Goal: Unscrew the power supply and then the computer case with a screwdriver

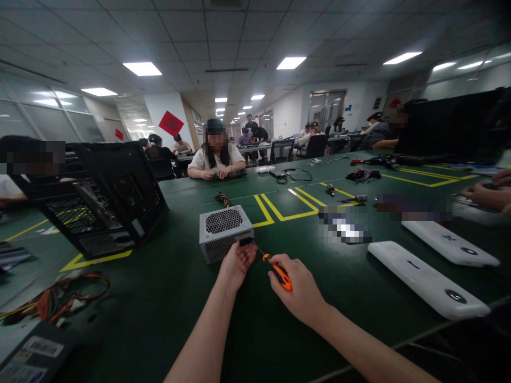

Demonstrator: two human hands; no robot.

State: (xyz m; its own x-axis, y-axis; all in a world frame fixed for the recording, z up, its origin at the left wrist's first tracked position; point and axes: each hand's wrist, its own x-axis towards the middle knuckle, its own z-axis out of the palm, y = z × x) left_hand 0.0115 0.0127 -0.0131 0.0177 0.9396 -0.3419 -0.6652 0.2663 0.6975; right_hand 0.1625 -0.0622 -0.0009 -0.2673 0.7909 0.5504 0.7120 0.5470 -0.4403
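Observation:
A grey computer power supply [209, 234] with a honeycomb fan grille on top sits on the green table in front of me. My left hand [239, 260] is at its near right corner, palm turned up and fingers loosely stretched, just below the black socket [245, 241]. Whether the fingertips touch the casing I cannot tell. My right hand [297, 284] is closed around the orange and black handle of a screwdriver [284, 276]. Its thin shaft points up and left toward the right edge of the power supply, near my left fingertips. The tip is too small to make out.
An open black computer case [136, 197] stands at left. Bundled cables [75, 298] and another power supply [32, 351] lie at lower left. Right are two white oblong devices [423, 276], a black-handled tool [359, 199] and cables [363, 175]. A person [215, 154] sits opposite.

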